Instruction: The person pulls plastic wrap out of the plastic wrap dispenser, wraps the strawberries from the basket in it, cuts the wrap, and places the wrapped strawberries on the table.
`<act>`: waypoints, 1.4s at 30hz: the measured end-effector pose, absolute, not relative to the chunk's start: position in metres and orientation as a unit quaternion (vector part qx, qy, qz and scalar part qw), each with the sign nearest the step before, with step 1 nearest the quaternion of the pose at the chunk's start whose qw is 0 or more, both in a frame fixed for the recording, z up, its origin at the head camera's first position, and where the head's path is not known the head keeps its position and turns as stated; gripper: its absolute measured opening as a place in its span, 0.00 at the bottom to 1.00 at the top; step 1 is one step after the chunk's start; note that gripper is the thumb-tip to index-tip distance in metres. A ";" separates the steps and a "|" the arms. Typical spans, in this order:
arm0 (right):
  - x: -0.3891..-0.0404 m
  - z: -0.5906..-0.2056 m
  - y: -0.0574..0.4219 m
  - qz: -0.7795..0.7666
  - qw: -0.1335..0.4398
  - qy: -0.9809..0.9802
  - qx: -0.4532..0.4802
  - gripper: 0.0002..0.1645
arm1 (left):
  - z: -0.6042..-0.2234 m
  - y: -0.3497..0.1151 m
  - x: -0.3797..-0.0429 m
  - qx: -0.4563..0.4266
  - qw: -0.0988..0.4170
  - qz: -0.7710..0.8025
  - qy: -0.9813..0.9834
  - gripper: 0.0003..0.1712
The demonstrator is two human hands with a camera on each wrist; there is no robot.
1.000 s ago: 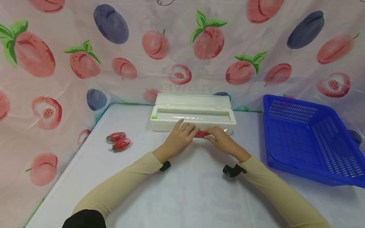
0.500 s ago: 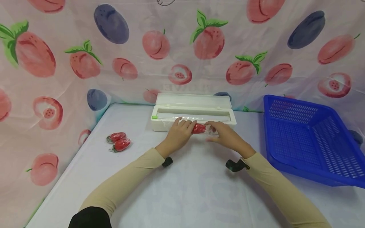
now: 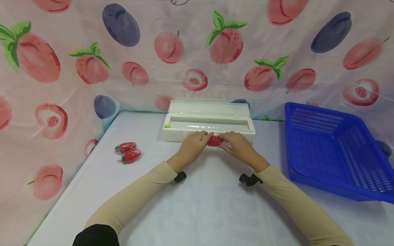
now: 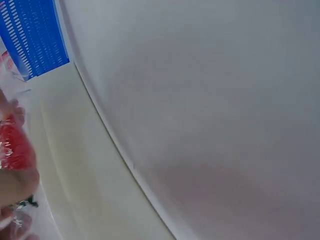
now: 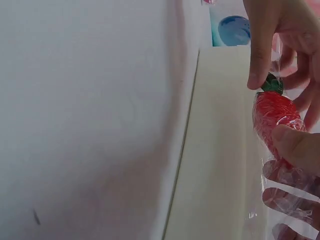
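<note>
In front of the open cling film box (image 3: 209, 128), both hands hold a red strawberry (image 3: 214, 140) in clear cling film. My left hand (image 3: 193, 148) pinches its leafy end, thumb by the green cap (image 5: 271, 84) in the right wrist view. At the tapered end my right hand (image 3: 241, 150) grips with the thumb (image 5: 300, 147) on the red flesh and the fingers behind the clear film (image 5: 252, 215). The left wrist view shows only part of the strawberry (image 4: 15, 145) at its left edge. Two wrapped strawberries (image 3: 125, 147) (image 3: 130, 156) lie to the left.
A blue perforated basket (image 3: 326, 167) stands on the right of the white table (image 3: 197, 212). The box lid (image 3: 209, 108) is raised at the back, against the fruit-printed backdrop (image 3: 197, 51). Black wrist mounts (image 3: 249, 180) hang under the sleeves.
The strawberry has turned between the hands. My right hand moved out to the right with film stretched, then came back in close to my left hand.
</note>
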State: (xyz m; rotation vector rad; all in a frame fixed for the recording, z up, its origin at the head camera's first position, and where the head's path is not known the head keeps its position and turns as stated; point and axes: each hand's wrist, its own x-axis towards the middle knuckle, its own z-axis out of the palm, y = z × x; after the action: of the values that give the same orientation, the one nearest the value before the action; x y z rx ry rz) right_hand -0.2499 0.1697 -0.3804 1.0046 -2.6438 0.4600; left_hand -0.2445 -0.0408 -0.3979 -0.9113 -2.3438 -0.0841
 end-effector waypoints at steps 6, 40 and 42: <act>-0.252 -0.383 0.171 0.197 0.112 -0.912 0.343 0.24 | -0.395 -0.055 -0.236 -0.279 0.226 -0.028 -0.933 0.25; -0.258 -0.387 0.204 0.177 0.086 -0.954 0.225 0.05 | -0.387 -0.029 -0.252 -0.336 0.210 0.078 -0.915 0.24; -0.256 -0.389 0.203 0.155 0.111 -0.955 0.227 0.05 | -0.386 -0.029 -0.252 -0.332 0.198 0.073 -0.920 0.24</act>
State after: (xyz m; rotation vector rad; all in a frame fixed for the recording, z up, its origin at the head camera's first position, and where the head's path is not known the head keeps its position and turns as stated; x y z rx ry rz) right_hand -0.2556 0.2034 -0.3888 0.6672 -2.8052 0.4565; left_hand -0.2517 -0.0293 -0.3860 -0.9290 -2.5736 0.2030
